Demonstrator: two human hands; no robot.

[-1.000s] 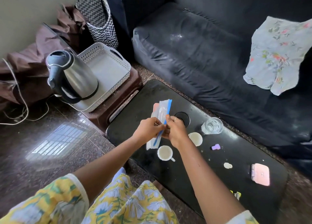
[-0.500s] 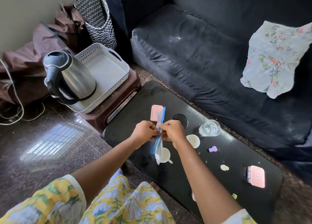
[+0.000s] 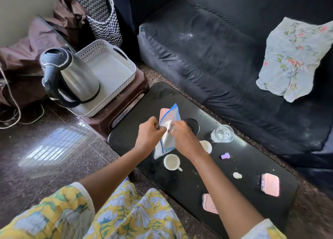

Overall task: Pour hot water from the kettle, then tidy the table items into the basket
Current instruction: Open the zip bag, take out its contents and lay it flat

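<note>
Blue-edged bag (image 3: 169, 128) is best kept upright and worked slowly along its seal, pinched from either side by left hand (image 3: 148, 137) and right hand (image 3: 183, 139), arms stretched over the black desk (image 3: 252, 166) above a cup (image 3: 171, 162), while the kettle (image 3: 75, 78) sits in the basket (image 3: 126, 58) at left.

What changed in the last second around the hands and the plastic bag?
The left hand and right hand keep pinching the clear blue-edged plastic zip bag, which turned from edge-on to face the camera. The steel kettle, white perforated basket, white cup and clear glass stayed put.
</note>
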